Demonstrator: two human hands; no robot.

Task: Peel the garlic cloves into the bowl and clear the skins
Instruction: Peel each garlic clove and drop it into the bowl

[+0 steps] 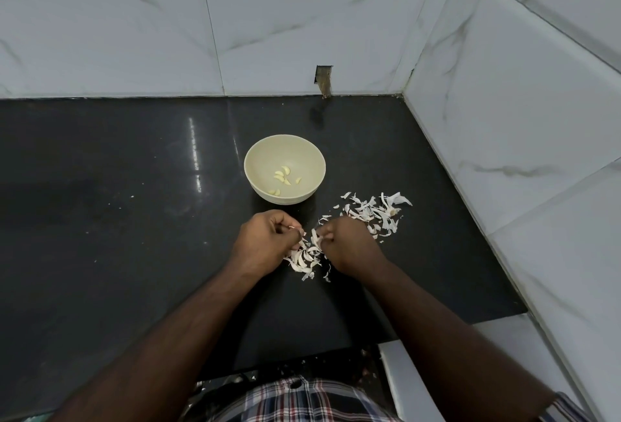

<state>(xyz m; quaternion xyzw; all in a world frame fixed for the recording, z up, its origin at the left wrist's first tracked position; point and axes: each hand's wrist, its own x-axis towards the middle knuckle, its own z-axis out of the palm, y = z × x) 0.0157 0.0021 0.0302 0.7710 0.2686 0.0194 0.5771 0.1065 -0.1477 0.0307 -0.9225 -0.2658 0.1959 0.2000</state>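
Note:
A cream bowl (255,166) stands on the black counter with several peeled garlic cloves (283,179) at its bottom. Just in front of it, my left hand (265,243) has its fingers curled and pinches a small piece of garlic, mostly hidden by the fingers. My right hand (346,243) sits close beside it, fingers curled, pinching a strip of white skin. A heap of skins (304,258) lies between and under both hands. A second, wider scatter of skins (376,213) spreads to the right of the bowl, with a root stub in it.
The black counter (117,220) meets white marble-look wall tiles at the back and right. A small dark cut-out (323,80) shows in the back wall. The counter's front edge runs near my checked shirt (302,398).

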